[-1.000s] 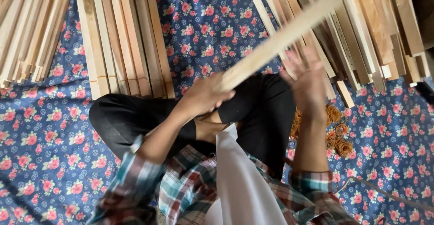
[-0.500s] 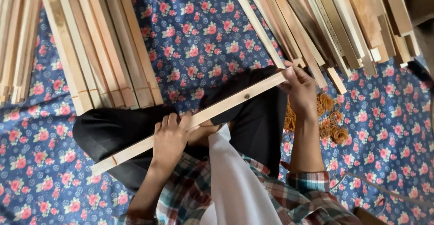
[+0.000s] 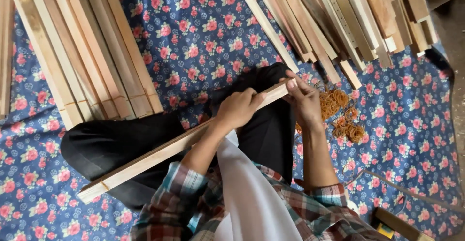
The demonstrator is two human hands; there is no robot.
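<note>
A person seated cross-legged on a floral sheet (image 3: 203, 33) holds a bundle of slats (image 3: 160, 153) across the lap, seen from above. The bundle runs diagonally, its low end near the left knee over the sheet and its high end up by the right hand. The left hand (image 3: 237, 109) lies over the upper part of the bundle, fingers curled around it in a closed grip. The right hand (image 3: 304, 98) meets the bundle's top end, fingers (image 3: 296, 79) bent and pinched around the tip; whether they hold anything besides the wood cannot be told.

Just beside the right hand, on the sheet, lies a loose heap of rubber bands (image 3: 341, 115), orange-brown, close to the wrist but apart from the bundle. Black trousers (image 3: 111, 146) cover the folded legs beneath the slats, and plaid sleeves (image 3: 169, 192) are rolled to the elbows, with a white cloth (image 3: 247, 197) hanging down the chest between the arms.

Two stacks of loose slats flank the scene: a left stack (image 3: 82, 52) fanned along the upper left of the sheet, and a right stack (image 3: 339, 18) spread across the upper right, its ends pointing toward the bands. A dark wooden block (image 3: 395, 224) sits at the lower right corner.
</note>
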